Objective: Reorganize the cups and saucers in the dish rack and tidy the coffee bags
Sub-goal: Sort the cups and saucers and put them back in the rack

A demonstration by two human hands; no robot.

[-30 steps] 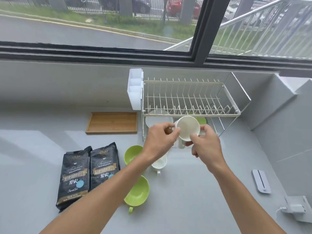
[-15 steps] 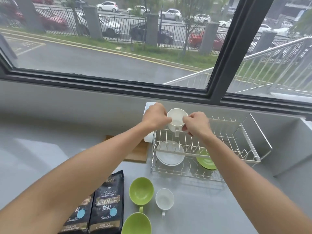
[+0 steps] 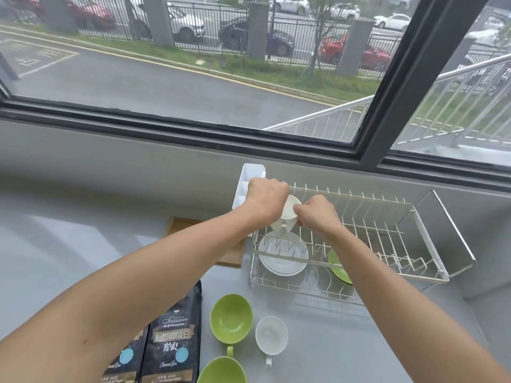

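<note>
A white cup [image 3: 288,214] is held between my left hand [image 3: 266,199] and my right hand [image 3: 318,214] at the left end of the wire dish rack's [image 3: 387,239] upper tier, handle pointing down. On the lower tier lie a white saucer [image 3: 283,254] and a green saucer [image 3: 338,268]. On the counter in front stand two green cups [image 3: 231,319] [image 3: 221,371] and another white cup [image 3: 271,335]. Two black coffee bags [image 3: 172,338] [image 3: 125,360] lie flat at the lower left.
A white cutlery holder [image 3: 250,178] hangs on the rack's left side. A wooden tray [image 3: 229,258] lies behind my left forearm. The grey wall and window sill run close behind the rack; a grey wall corner stands to the right.
Both hands have carried the white cup up from in front of the rack onto the left end of its upper tier. The view has tilted up and closer.
</note>
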